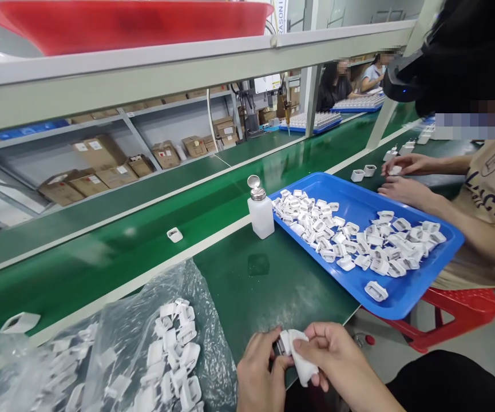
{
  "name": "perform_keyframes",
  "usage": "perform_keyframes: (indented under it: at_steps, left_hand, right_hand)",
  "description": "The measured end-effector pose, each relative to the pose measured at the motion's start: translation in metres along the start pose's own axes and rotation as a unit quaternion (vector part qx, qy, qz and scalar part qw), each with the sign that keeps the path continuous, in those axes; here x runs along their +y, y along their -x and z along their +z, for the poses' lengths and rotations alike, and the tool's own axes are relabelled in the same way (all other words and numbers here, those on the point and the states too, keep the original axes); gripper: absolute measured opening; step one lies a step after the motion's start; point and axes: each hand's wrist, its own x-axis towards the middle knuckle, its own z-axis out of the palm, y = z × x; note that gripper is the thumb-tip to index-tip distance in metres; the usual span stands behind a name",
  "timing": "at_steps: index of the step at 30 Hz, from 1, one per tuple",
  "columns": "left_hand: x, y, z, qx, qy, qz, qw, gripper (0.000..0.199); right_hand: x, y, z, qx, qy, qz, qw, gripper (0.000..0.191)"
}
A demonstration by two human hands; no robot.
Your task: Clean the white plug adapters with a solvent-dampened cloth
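At the near table edge, my left hand (259,372) is closed on a small white plastic housing (283,343). My right hand (337,355) pinches a folded white cloth (304,361) and presses it against that housing. Fingers and cloth hide much of the part. To the left lies a clear plastic bag (210,326) with many similar white housings (189,355) in it. Beyond my hands stands a white dispenser bottle (261,218) with its metal lid tipped up. A blue tray (387,309) on the right bears many loose white housings (378,292).
A co-worker's hands (410,183) handle a small white part past the tray. Single white housings (174,234) lie on the green conveyor belt (118,246). A shelf beam (187,60) with a red bin (144,26) crosses overhead. A red stool (466,309) stands right.
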Motion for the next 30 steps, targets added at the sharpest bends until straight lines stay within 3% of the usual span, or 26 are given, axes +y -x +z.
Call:
perform_keyframes:
  at_steps: [7,14,19,24,27,30]
  left_hand:
    - [-0.001,0.0,0.0,-0.012,0.003,-0.016,1.0,0.038]
    - [0.004,0.0,0.0,-0.025,0.004,-0.037,0.999,0.043]
    - [0.005,0.001,0.0,-0.013,0.006,-0.034,0.999,0.04]
    - [0.008,0.0,-0.002,-0.014,0.013,-0.039,0.999,0.04]
    - [0.01,-0.001,-0.003,-0.012,0.015,-0.041,0.999,0.042]
    - [0.01,-0.001,-0.003,-0.011,0.021,-0.041,0.999,0.042]
  right_hand:
    - [-0.007,-0.003,-0.005,-0.025,0.066,0.009,0.997,0.03]
    - [-0.023,0.007,-0.013,0.024,0.046,0.062,0.997,0.03]
    - [-0.023,0.001,-0.008,-0.04,0.132,-0.009,0.99,0.028]
    - [-0.022,0.001,-0.014,-0.078,0.148,-0.017,0.986,0.035]
    - [-0.021,0.003,-0.018,-0.06,0.086,-0.002,0.994,0.042]
    - [-0.019,0.002,-0.019,-0.055,0.139,-0.015,0.989,0.035]
